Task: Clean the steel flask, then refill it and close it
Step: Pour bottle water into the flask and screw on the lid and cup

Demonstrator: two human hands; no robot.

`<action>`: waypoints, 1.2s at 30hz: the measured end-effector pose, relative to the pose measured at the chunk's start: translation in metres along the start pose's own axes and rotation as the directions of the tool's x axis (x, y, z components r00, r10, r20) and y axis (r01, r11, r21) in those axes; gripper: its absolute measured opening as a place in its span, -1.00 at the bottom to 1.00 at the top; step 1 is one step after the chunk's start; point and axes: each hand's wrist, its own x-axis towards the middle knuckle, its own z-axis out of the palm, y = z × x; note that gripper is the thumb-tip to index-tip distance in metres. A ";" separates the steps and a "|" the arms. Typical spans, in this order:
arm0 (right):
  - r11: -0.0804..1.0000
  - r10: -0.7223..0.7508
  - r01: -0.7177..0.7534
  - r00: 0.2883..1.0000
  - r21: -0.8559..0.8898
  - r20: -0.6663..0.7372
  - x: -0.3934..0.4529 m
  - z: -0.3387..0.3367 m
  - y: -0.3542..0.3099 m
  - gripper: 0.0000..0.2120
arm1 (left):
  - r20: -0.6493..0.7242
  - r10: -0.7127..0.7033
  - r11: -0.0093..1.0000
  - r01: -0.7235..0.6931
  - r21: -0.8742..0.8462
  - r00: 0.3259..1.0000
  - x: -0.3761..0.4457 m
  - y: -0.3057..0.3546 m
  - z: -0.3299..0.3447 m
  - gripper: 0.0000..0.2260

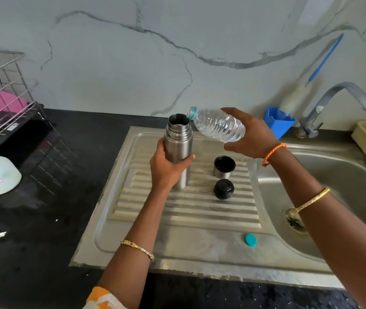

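1. I am gripping the steel flask (178,150) with my left hand (166,169), fingers curled round it; it is standing upright, uncapped, on the draining board (177,219).
2. My right hand (251,136) is holding the water bottle (218,125) tipped sideways, its mouth at the flask's rim.
3. The steel cup (224,167) and black stopper (223,189) are sitting just beside the flask, and the teal cap (251,240) is lying nearer me.

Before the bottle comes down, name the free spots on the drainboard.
Free: the ribbed drainboard nearer the person than the black stopper, and the flat strip left of the teal cap. Crowded: the far end, with flask, steel cup and stopper close together.
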 end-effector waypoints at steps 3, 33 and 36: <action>0.998 0.004 -0.004 1.000 -0.067 -0.001 -0.001 -0.001 0.001 -0.23 | 0.010 0.006 1.000 -0.005 -0.005 1.000 -0.006 0.000 0.004 -0.36; 0.910 -0.108 0.045 0.986 -0.412 -0.130 0.000 -0.030 -0.005 -0.33 | 0.080 0.012 1.000 -0.010 -0.019 0.997 -0.013 0.005 0.002 -0.37; 0.908 -0.107 0.045 0.986 -0.417 -0.128 0.000 -0.031 -0.006 -0.33 | 0.082 0.007 1.000 -0.005 -0.021 0.997 -0.013 0.004 0.002 -0.37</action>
